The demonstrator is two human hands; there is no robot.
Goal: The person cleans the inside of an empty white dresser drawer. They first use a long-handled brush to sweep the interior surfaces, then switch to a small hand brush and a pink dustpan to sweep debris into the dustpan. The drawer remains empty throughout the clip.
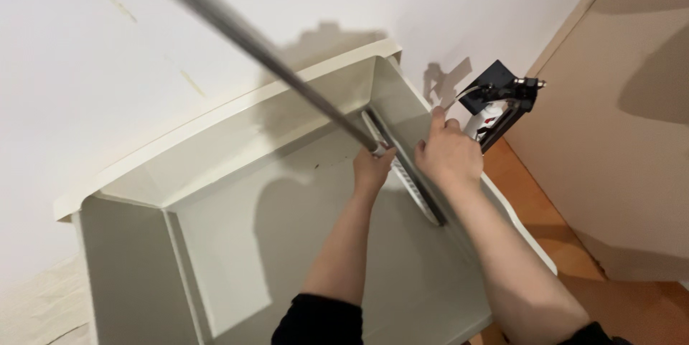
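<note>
At frame centre, a grey rod (237,29) is gripped in the clenched left hand (372,167), its end at the drawer rail (402,166); the cabinet wall (402,101) is steadied by the right hand (448,155), fingers pressed flat

White wall (86,65), orange floor (545,209), black device (502,97)

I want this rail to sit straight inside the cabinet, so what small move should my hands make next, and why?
Probably press the right hand firmly on the metal rail to keep it flat on the white cabinet side panel. The left hand grips the long rod with its tip at the rail's upper end, and the rail looks loosely held.
</note>
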